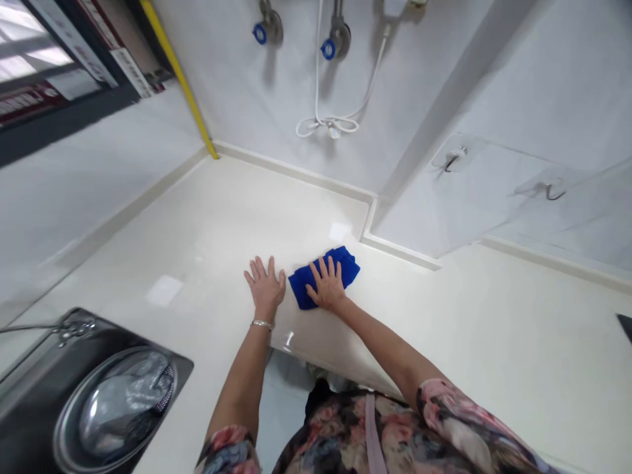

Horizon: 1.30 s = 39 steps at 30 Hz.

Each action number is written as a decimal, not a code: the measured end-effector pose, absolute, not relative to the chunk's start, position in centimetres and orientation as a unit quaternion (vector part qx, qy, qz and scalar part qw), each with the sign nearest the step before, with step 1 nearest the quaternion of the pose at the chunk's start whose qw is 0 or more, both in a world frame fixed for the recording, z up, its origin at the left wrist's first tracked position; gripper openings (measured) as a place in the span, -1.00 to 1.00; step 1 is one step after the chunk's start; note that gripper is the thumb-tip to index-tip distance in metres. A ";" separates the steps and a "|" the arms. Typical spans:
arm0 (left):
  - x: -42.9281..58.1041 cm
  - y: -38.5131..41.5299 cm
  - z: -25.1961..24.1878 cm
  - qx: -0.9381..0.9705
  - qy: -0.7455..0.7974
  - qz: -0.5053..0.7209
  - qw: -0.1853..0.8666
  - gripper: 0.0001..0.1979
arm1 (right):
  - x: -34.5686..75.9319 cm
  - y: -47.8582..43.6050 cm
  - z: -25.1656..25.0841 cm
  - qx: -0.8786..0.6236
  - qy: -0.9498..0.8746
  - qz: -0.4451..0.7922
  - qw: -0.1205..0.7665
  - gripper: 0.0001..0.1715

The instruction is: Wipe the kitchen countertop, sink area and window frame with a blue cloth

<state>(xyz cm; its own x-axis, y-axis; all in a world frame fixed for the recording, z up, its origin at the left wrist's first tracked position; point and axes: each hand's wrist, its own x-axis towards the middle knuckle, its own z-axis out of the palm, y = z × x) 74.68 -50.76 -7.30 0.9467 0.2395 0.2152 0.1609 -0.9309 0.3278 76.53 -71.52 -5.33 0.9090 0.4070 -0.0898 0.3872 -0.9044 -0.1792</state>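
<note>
A folded blue cloth [302,288] lies on the pale countertop [207,217], close to the counter's front edge. My right hand [328,283] presses flat on top of the cloth, fingers spread. Just left of the cloth, my left hand [266,284] rests palm down on the bare counter with its fingers apart, holding nothing. A silver bracelet [261,323] circles my left wrist. The underside of both palms is hidden.
A dark sink [29,388] with a metal basin [64,421] and a faucet [76,327] is at lower left. A yellow pipe [182,82] meets the back corner. Valves [330,48], a tied white cord [328,123] and hooks [454,157] are on the walls.
</note>
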 end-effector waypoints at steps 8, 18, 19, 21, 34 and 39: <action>73.6 -52.5 -7.2 0.946 0.104 0.162 0.260 -0.46 | 71.8 -80.9 -7.9 -0.930 -0.196 -0.146 0.275 -0.37; 73.8 -67.4 -6.8 0.968 0.046 0.073 0.237 -0.43 | 61.7 -86.3 -12.4 -0.914 -0.265 -0.200 0.232 -0.20; 73.9 -68.0 -6.9 0.968 0.076 0.069 0.230 -0.41 | 61.8 -86.2 -12.3 -0.914 -0.264 -0.200 0.234 -0.19; 74.1 -68.8 -6.9 0.967 0.113 0.061 0.220 -0.38 | 62.0 -85.9 -12.0 -0.915 -0.257 -0.198 0.240 -0.18; 82.0 -65.0 -5.5 0.983 -0.017 0.041 0.177 -0.36 | 61.4 -85.2 -10.9 -0.920 -0.230 -0.192 0.253 -0.11; 89.0 -64.0 -6.1 0.976 -0.080 0.036 0.201 -0.37 | 61.1 -85.1 -10.8 -0.938 -0.212 -0.154 0.228 -0.01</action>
<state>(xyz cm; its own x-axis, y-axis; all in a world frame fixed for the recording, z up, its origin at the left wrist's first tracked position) 89.01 -63.97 -6.08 0.9846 -0.1419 0.1021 -0.1707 -0.9066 0.3859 61.08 -85.06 -10.84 0.8628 0.3268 0.3858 0.4674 -0.8064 -0.3623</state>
